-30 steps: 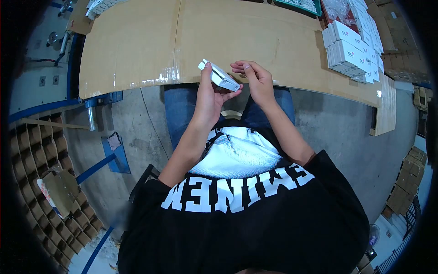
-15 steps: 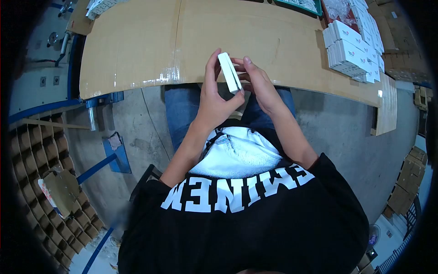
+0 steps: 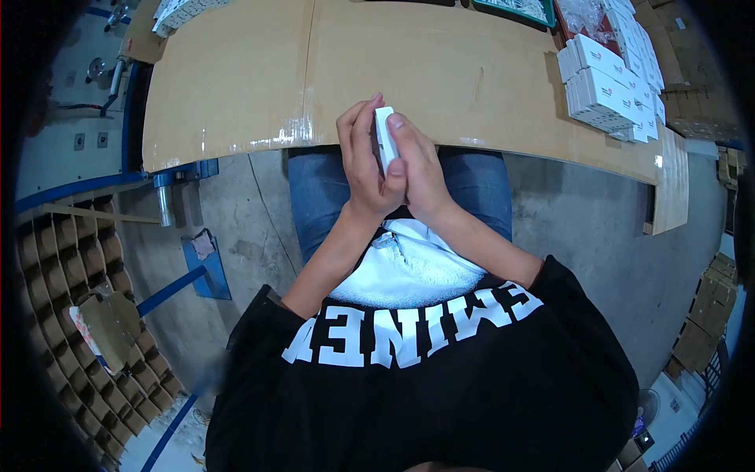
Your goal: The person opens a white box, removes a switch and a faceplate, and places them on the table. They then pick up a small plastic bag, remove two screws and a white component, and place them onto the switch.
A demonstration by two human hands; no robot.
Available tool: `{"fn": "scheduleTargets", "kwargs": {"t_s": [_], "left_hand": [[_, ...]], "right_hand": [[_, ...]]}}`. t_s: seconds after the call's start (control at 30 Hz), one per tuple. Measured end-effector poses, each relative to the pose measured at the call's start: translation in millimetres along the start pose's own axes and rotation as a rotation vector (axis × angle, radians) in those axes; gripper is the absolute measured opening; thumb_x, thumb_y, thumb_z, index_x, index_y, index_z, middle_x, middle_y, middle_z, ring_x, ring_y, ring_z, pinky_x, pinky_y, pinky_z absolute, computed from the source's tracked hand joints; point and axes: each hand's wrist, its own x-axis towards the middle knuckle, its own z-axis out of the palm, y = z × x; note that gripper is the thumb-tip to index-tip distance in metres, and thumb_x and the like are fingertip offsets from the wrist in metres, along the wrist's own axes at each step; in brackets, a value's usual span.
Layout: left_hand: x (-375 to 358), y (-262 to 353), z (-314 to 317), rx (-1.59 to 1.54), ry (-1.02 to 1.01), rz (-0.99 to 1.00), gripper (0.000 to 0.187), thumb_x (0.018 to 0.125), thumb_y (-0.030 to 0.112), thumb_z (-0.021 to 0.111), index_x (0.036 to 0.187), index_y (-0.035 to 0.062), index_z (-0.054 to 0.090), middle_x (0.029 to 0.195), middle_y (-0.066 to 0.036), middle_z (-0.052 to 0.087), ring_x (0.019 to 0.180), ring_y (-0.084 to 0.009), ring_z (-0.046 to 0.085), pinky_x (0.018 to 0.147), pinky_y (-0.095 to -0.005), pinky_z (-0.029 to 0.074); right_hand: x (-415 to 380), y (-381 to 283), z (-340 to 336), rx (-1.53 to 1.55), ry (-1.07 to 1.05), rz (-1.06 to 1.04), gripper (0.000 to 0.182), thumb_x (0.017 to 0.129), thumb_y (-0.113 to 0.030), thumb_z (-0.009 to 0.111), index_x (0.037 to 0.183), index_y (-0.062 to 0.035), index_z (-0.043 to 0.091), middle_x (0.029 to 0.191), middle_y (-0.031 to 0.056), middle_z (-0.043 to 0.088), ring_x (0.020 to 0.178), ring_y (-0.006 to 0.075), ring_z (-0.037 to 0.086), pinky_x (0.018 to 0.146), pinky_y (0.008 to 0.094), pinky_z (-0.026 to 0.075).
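A small white box [image 3: 385, 140] stands on edge between my two hands, near the front edge of the cardboard-covered table [image 3: 228, 86]. My left hand [image 3: 366, 161] presses against its left side with the fingers pointing forward. Against its right side lies my right hand [image 3: 421, 165], its thumb along the top of the box. Both palms squeeze the box, and its lower part is hidden between them.
White boxes [image 3: 605, 90] are stacked at the table's right. Behind them lies clear plastic wrap [image 3: 582, 20], beside a green tray [image 3: 515, 12]. More white boxes [image 3: 185, 12] sit at the far left corner. A cardboard divider grid [image 3: 63, 267] stands at the left.
The box has turned more upright and moved slightly left and nearer. Its gap has narrowed, and both hands have closed flat against its sides.
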Motion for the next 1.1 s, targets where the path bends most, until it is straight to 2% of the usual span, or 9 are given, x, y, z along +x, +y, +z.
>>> {"fn": "scheduleTargets", "kwargs": {"t_s": [0.27,0.53,0.67,0.73,0.77,0.93,1.0,1.03,1.1], "left_hand": [[-7,3,-4,0.007,0.104,0.032,0.07,0.098,0.05,0.037,0.134,-0.0087,0.051,0.13,-0.024,0.05,0.119,-0.0347,0.054,0.101,-0.0477,0.044],[3,9,-2,0.096,0.134,0.128,0.081,0.097,0.06,0.038,0.141,-0.007,0.047,0.14,-0.026,0.041,0.129,-0.0362,0.045,0.111,-0.0506,0.035],[-1,14,-10,0.136,-0.031,-0.036,0.101,0.093,0.063,0.049,0.157,-0.0095,0.022,0.148,-0.029,0.036,0.134,-0.0362,0.042,0.115,-0.0473,0.032],[0,13,-13,-0.022,-0.1,-0.14,0.105,0.09,0.059,0.061,0.158,-0.0096,0.019,0.153,-0.03,0.035,0.138,-0.0358,0.044,0.115,-0.0465,0.035],[1,9,-13,-0.049,-0.068,-0.124,0.106,0.076,0.038,0.073,0.157,-0.01,0.024,0.143,-0.028,0.044,0.127,-0.0397,0.048,0.108,-0.045,0.04],[-1,-9,-21,-0.04,-0.216,-0.061,0.108,0.069,0.028,0.072,0.156,-0.0102,0.023,0.152,-0.029,0.038,0.136,-0.0421,0.043,0.115,-0.048,0.035],[-1,-9,-17,-0.038,-0.244,-0.02,0.096,0.087,0.048,0.062,0.156,-0.0078,0.025,0.153,-0.028,0.037,0.142,-0.0366,0.04,0.118,-0.0459,0.033],[-3,-1,-10,-0.144,-0.207,-0.147,0.101,0.093,0.069,0.05,0.155,-0.0077,0.028,0.15,-0.027,0.039,0.14,-0.0357,0.04,0.115,-0.046,0.035],[-5,-4,-4,-0.082,-0.163,-0.132,0.111,0.088,0.08,0.046,0.154,-0.0087,0.029,0.145,-0.027,0.041,0.135,-0.0375,0.042,0.113,-0.0477,0.034]], "right_hand": [[-17,-2,7,-0.096,-0.04,-0.105,0.047,0.112,-0.038,0.045,0.125,0.0016,0.067,0.095,0.0018,0.068,0.088,0.0085,0.058,0.078,0.0257,0.049],[-19,-7,0,-0.104,-0.128,-0.172,0.057,0.114,-0.038,0.035,0.151,0.0038,0.046,0.137,0.014,0.061,0.127,0.0166,0.055,0.108,0.0301,0.042],[-12,-17,-12,0.017,-0.228,-0.289,0.061,0.114,-0.037,0.027,0.157,0.0054,0.034,0.152,0.0165,0.049,0.138,0.0243,0.049,0.118,0.0348,0.034],[-7,-15,-20,0.013,-0.267,-0.282,0.058,0.112,-0.033,0.032,0.156,0.0059,0.036,0.153,0.0165,0.048,0.139,0.025,0.049,0.12,0.0356,0.031],[-3,-11,-24,-0.005,-0.234,-0.331,0.058,0.11,-0.031,0.035,0.153,0.0069,0.04,0.153,0.0167,0.049,0.14,0.0256,0.049,0.12,0.0356,0.031],[3,-21,-37,-0.014,-0.186,-0.034,0.052,0.109,-0.031,0.041,0.145,0.0061,0.051,0.131,0.0094,0.063,0.119,0.0163,0.058,0.107,0.0323,0.042],[5,-15,-37,-0.119,-0.201,0.096,0.047,0.109,-0.028,0.042,0.141,0.0046,0.054,0.121,0.0062,0.065,0.108,0.0119,0.058,0.099,0.0294,0.045],[1,-12,-30,-0.104,-0.171,0.14,0.046,0.109,-0.027,0.043,0.14,0.0046,0.055,0.12,0.0069,0.065,0.107,0.0118,0.058,0.098,0.0285,0.045],[-6,-12,-17,-0.035,-0.047,0.282,0.045,0.109,-0.028,0.045,0.136,0.0053,0.058,0.116,0.0081,0.066,0.105,0.0116,0.059,0.095,0.0269,0.046]]}}
